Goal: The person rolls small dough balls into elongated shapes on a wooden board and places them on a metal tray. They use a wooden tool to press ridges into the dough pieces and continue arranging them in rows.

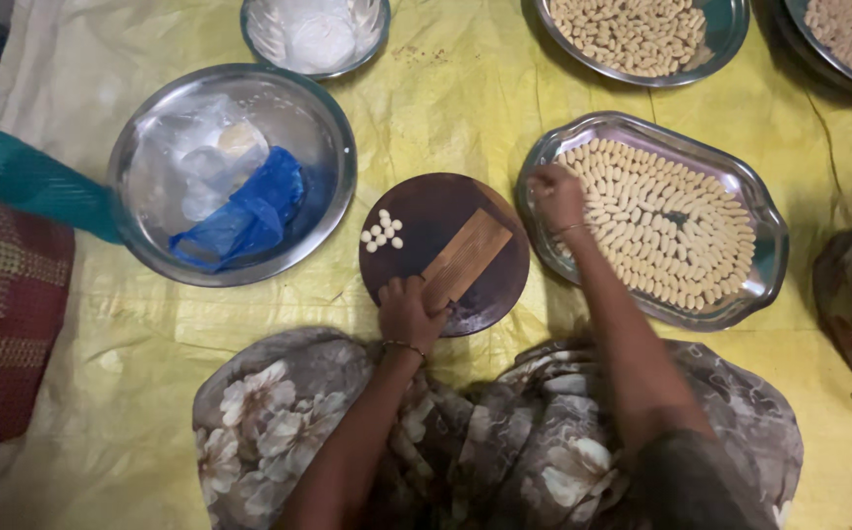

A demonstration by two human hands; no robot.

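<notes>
Wooden paddle [465, 257] diagonal, lower-left to upper-right; left hand [408, 312] touching.

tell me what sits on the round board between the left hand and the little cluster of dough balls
Head view: only bare dark board lies between the left hand and the dough balls; the wooden block lies off to the right.

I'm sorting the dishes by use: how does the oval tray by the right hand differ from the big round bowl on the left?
The oval tray is shallow and holds rows of pale dough pieces; the round bowl is deep and holds clear and blue plastic bags. The right hand touches the tray; no hand touches the bowl. Both are shiny metal.
</notes>
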